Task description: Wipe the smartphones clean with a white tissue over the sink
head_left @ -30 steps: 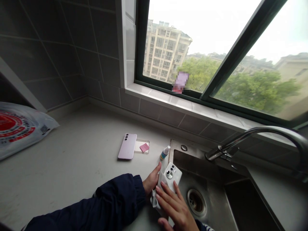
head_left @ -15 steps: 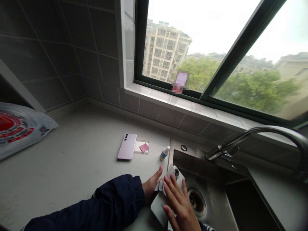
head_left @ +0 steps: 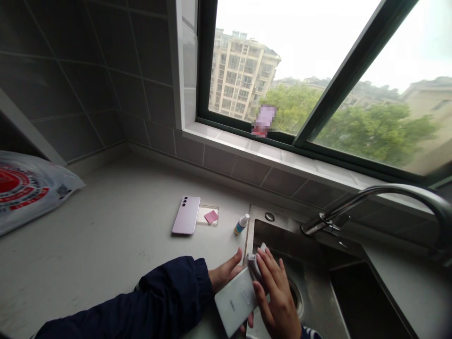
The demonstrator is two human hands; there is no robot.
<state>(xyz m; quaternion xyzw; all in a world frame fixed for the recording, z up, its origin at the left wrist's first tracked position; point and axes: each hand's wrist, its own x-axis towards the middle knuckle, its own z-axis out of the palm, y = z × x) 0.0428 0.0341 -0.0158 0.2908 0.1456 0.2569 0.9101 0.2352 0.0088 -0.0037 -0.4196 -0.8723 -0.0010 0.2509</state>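
Note:
Near the sink's left edge, my left hand supports a white phone from below. Its thumb sticks up at the phone's side, and fingertips show past the lower edge. The phone's back faces up, tilted. A grey cloth lies folded over the phone's upper part, and my right hand presses it there, its fingers laid along it. The cloth and right hand hide the phone's camera end. Beyond the hands a small spray bottle with a white cap stands on the counter by the sink.
A lilac phone lies on the counter, overlapping a clear phone case with a pink square on it. The steel sink and curved faucet are at right. A plastic bag sits at far left.
My right hand and the cloth have slid right across the phone's back, uncovering its lower part. The phone has turned a little, and its camera is now covered.

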